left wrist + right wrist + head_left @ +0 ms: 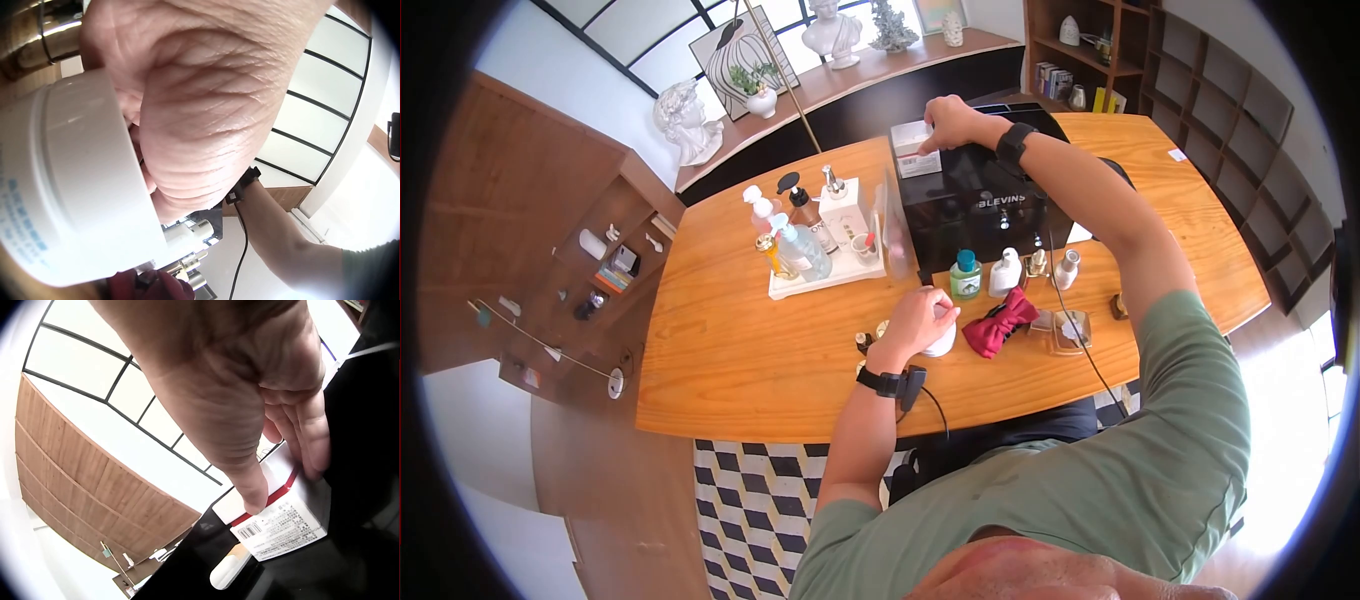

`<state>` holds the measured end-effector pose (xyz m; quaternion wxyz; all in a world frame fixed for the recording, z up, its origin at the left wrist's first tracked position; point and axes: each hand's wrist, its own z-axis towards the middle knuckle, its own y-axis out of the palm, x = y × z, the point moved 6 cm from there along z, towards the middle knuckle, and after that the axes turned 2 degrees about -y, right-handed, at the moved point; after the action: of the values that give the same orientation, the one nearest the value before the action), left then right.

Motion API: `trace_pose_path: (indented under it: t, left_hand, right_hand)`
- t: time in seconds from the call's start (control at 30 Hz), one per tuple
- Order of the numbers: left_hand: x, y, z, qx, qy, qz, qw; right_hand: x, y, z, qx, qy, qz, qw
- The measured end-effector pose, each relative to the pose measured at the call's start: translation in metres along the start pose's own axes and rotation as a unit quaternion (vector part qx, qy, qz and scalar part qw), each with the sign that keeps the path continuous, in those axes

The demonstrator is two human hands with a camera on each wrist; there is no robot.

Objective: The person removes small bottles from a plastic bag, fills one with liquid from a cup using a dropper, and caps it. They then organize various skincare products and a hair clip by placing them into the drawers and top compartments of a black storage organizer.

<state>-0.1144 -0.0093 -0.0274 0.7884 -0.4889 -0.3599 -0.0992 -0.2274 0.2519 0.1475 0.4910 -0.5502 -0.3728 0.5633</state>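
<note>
Wooden table (720,360) is standing near shelves (1140,35), bearing tray (855,276), bow tie (1000,322), case (970,225); right hand (956,122) is pinching a box (278,531), curled left hand (916,325) gripping a jar (87,175).

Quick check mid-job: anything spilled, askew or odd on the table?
No spill or damage shows on the wooden table. The one oddity is perhaps the burgundy bow, slanted between the white jar under the left hand and the glass perfume bottle: a fabric-looking accessory among toiletry bottles.
</note>
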Motion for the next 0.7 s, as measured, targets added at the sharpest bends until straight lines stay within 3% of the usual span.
trace_pose_path:
  t: [0.07, 0.2, 0.27, 0.37, 0.4, 0.53, 0.63, 0.7]
  left_hand:
    - [-0.001, 0.001, 0.0, 0.001, 0.001, 0.0, 1.0]
    - [-0.005, 0.004, 0.0, -0.001, 0.0, 0.003, 1.0]
    - [-0.005, 0.004, 0.001, -0.004, 0.0, 0.003, 1.0]
    - [-0.004, 0.005, 0.0, -0.007, -0.003, -0.003, 1.0]
    - [-0.005, 0.005, 0.001, -0.007, -0.007, -0.007, 1.0]
    - [-0.012, 0.009, 0.001, 0.014, 0.006, -0.021, 1.0]
    - [-0.008, 0.008, 0.001, 0.034, 0.021, 0.001, 0.999]
    - [-0.009, 0.009, 0.001, 0.019, 0.024, -0.013, 0.999]
  right_hand:
    - [-0.005, 0.001, 0.004, 0.06, -0.042, -0.044, 0.996]
    - [0.002, 0.007, 0.007, 0.073, -0.044, 0.011, 0.996]
    - [0.002, 0.005, 0.006, 0.162, -0.11, -0.064, 0.979]
    - [0.003, 0.0, -0.001, 0.144, -0.116, -0.019, 0.983]
    - [0.003, -0.007, -0.002, 0.106, -0.08, -0.024, 0.991]
    - [-0.005, -0.057, -0.049, 0.169, -0.134, -0.033, 0.976]
    - [-0.008, -0.093, -0.125, 0.237, -0.148, 0.02, 0.96]
    - [0.01, -0.084, -0.158, 0.154, -0.058, 0.054, 0.985]
